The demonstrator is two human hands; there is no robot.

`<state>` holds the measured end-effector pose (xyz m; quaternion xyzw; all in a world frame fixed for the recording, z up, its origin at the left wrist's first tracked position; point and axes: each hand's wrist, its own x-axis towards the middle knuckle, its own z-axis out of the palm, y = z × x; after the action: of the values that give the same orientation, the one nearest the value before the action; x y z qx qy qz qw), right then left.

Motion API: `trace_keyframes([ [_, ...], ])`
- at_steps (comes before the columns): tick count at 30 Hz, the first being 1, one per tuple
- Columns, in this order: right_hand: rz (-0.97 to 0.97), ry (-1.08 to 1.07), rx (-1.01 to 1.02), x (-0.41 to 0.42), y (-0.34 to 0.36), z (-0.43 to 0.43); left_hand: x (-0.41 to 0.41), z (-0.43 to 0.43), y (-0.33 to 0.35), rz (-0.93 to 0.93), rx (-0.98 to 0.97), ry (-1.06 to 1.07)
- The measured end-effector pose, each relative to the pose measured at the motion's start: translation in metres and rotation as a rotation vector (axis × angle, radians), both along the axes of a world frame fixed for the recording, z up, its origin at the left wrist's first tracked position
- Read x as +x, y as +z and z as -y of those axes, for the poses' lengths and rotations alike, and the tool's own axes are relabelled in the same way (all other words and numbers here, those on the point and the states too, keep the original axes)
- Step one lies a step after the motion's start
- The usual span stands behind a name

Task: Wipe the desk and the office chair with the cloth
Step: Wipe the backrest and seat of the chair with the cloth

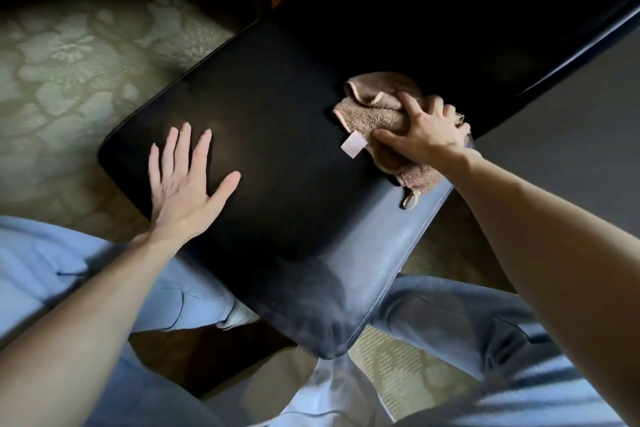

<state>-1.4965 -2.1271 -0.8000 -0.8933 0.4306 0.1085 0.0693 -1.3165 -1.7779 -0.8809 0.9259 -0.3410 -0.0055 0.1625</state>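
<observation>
Head view: the cloth (384,114), a brownish terry rag, lies bunched on the black seat of the office chair (277,156), toward 2 o'clock from the seat's middle and close to its right edge. A white label (352,145) sticks out at the cloth's 7 o'clock side, and a small loop (410,200) hangs over the seat rim at 5 o'clock. The right hand (424,133) sits on top of the cloth, fingers spread and curled into the folds, thumb tucked against it near the label, grasping it against the seat. The left hand (183,180) is well apart from the cloth, at about 8 o'clock on the seat, lying flat with fingers straight and released, holding nothing. Around the chair is a pale floral-patterned floor (69,62). The person's legs in light blue jeans (450,322) stand at 6 o'clock, on either side of the seat's near corner.
</observation>
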Motion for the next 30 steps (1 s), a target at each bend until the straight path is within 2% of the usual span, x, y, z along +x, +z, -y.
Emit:
trace_keyframes([
  [3, 0.068, -0.006, -0.062, -0.006, -0.013, 0.005, 0.001, 0.002, -0.002, 0.052, -0.021, 0.028],
  [7, 0.246, -0.064, -0.033, -0.012, -0.019, -0.020, 0.002, 0.003, -0.006, 0.091, -0.025, 0.029],
  [14, 0.419, 0.050, 0.021, -0.020, -0.027, -0.156, 0.001, 0.002, -0.008, 0.120, -0.043, 0.028],
  [17, 0.478, 0.081, 0.121, -0.023, -0.026, -0.212, 0.003, 0.001, -0.005, 0.120, -0.031, 0.005],
  [21, 0.508, 0.165, 0.328, -0.033, -0.018, -0.263, 0.010, 0.005, 0.002, -0.019, -0.007, 0.015],
  [26, 0.654, 0.194, 0.663, -0.038, -0.008, -0.272, 0.011, 0.001, 0.001, -0.070, 0.001, 0.010],
  [28, 0.762, 0.130, 0.606, -0.038, -0.001, -0.250, 0.004, 0.002, 0.000, -0.011, 0.015, 0.036],
  [30, 0.819, 0.082, 0.421, -0.039, 0.009, -0.220, -0.007, 0.001, 0.001, -0.002, 0.040, 0.043],
])
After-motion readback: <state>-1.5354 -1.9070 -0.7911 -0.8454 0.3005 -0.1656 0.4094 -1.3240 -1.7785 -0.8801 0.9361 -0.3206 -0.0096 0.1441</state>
